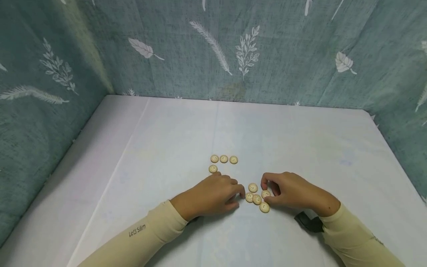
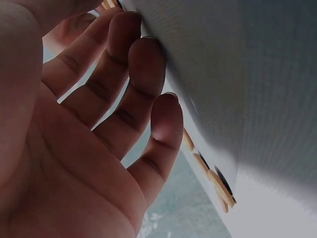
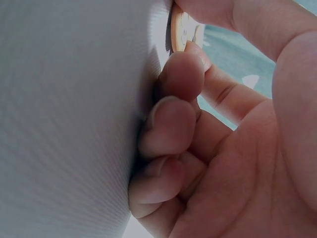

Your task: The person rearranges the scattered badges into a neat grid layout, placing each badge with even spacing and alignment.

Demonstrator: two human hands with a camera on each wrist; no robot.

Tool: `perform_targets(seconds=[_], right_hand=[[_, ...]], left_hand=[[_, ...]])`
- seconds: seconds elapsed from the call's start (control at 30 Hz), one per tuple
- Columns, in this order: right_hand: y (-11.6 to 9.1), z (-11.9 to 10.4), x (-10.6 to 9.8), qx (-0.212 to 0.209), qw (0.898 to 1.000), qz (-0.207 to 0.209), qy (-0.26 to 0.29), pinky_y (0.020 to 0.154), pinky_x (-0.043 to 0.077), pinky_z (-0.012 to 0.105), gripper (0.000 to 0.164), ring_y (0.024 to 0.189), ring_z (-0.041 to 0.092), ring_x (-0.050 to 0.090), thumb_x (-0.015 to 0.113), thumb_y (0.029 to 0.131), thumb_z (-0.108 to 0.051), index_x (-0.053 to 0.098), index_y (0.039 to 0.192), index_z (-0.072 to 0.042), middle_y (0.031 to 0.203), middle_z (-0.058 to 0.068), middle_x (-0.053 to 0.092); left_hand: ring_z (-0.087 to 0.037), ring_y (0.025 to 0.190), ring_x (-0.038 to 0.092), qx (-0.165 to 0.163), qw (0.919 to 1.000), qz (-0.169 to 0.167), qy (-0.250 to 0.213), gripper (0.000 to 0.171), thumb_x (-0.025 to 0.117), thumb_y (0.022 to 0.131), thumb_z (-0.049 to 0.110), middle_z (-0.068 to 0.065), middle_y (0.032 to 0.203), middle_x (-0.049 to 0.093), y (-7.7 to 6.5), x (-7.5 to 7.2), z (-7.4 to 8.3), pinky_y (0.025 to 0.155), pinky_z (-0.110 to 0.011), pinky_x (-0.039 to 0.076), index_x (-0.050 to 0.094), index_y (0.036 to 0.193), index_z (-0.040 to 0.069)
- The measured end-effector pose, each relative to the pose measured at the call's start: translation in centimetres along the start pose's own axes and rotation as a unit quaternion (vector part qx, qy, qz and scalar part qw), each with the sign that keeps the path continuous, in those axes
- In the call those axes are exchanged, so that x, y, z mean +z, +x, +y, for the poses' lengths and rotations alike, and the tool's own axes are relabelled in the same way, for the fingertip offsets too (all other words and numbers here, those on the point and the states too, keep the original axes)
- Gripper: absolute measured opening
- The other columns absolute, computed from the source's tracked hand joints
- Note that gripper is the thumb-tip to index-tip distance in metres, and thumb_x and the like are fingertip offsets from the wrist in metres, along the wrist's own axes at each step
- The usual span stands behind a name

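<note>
Both hands down on the white table, a cluster of tan buttons lying between them. Right hand: fingers curled, thumb and forefinger pinching one button at the right edge of the cluster; the right wrist view shows that button held on edge against the cloth. Left hand: fingers fairly straight, tips resting on the table just left of the cluster, holding nothing; the left wrist view shows fingertips pressed to the cloth. Four more buttons sit in a hooked row just beyond the left hand, apart from the cluster
</note>
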State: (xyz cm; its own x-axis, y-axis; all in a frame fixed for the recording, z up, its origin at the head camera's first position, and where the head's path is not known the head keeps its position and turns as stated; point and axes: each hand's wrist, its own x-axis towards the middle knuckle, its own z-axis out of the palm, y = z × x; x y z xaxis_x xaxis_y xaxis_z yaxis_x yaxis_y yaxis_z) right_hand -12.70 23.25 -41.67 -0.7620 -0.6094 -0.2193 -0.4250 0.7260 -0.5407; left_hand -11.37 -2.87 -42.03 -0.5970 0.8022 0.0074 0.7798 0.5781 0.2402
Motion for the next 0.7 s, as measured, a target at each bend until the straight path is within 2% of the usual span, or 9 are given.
perform_targets(seconds=[0.27, 0.5, 0.7], right_hand=[[0.02, 0.05, -0.21, 0.003, 1.0, -0.003, 0.002, 0.054, 0.036, 0.02, 0.022, 0.055, -0.001, 0.043, 0.078, 0.083, -0.023, 0.058, 0.093, -0.023, 0.063, -0.013, 0.047], [0.19, -0.02, -0.29, 0.009, 1.0, 0.002, -0.006, 0.054, 0.036, 0.021, 0.023, 0.054, 0.0, 0.044, 0.078, 0.082, -0.022, 0.057, 0.092, -0.024, 0.063, -0.013, 0.047], [0.11, 0.12, -0.18, 0.01, 1.0, -0.004, 0.002, 0.053, 0.036, 0.02, 0.023, 0.054, 0.0, 0.044, 0.078, 0.082, -0.023, 0.058, 0.092, -0.024, 0.063, -0.013, 0.048]], left_hand=[[-0.002, 0.068, 0.045, -0.002, 1.0, -0.003, -0.002, 0.019, 0.073, 0.089, 0.027, 0.016, 0.069, 0.051, 0.15, -0.13, 0.1, 0.075, -0.028, 0.043, 0.072, 0.107, 0.026], [-0.003, 0.068, 0.046, 0.001, 0.9999, 0.009, 0.005, 0.018, 0.073, 0.088, 0.025, 0.015, 0.068, 0.051, 0.26, -0.23, 0.03, 0.074, -0.028, 0.044, 0.072, 0.106, 0.026], [-0.003, 0.069, 0.046, 0.001, 1.0, -0.004, -0.002, 0.018, 0.072, 0.089, 0.027, 0.016, 0.068, 0.05, 0.33, -0.23, 0.16, 0.075, -0.028, 0.044, 0.072, 0.107, 0.026]])
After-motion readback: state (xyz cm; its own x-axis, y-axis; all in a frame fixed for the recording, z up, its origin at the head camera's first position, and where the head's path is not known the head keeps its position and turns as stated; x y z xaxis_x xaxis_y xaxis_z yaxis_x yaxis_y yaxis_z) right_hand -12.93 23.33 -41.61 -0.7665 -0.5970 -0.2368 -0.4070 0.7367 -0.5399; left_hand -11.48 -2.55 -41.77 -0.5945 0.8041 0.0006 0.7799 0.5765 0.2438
